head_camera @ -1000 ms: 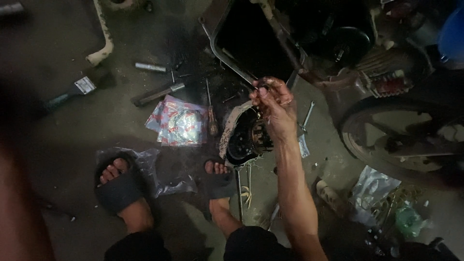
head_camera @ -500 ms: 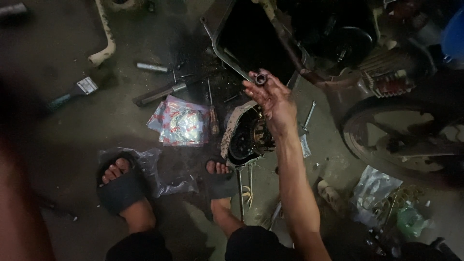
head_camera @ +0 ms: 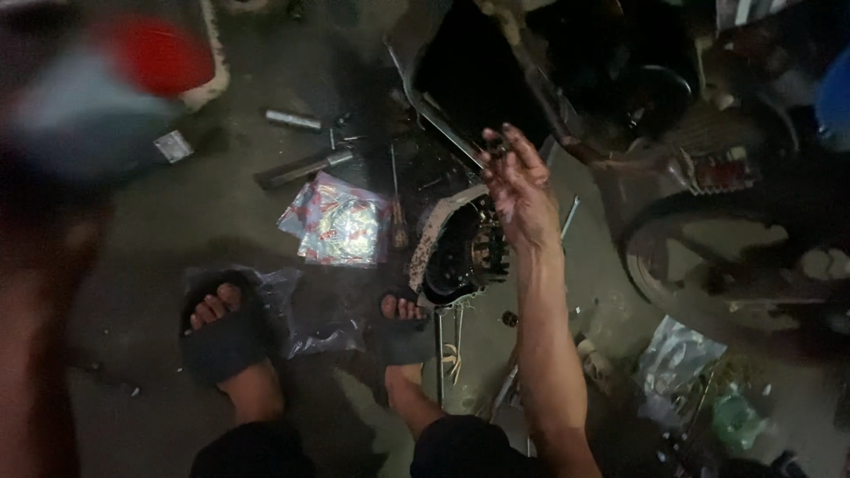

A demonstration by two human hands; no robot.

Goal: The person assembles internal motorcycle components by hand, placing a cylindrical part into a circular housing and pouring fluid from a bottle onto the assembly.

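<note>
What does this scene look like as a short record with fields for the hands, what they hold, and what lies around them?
right hand: raised, palm up, greasy, a small dark part at the fingertips
left hand: blurred at the frame's left edge, grip unclear
below the right hand: dirty engine cover on the floor
on the floor: colourful packet, screwdriver, metal tube
feet: dark sandals
right side: motorcycle wheel

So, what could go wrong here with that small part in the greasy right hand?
1. The right hand pinches a small dark part at its fingertips only. The fingers look greasy, so it might slip and vanish on the dim, cluttered floor.
2. The open engine cover lies just under the hand; a dropped part could fall inside.
3. Toes in an open sandal sit close to the cover and loose tools.
</note>
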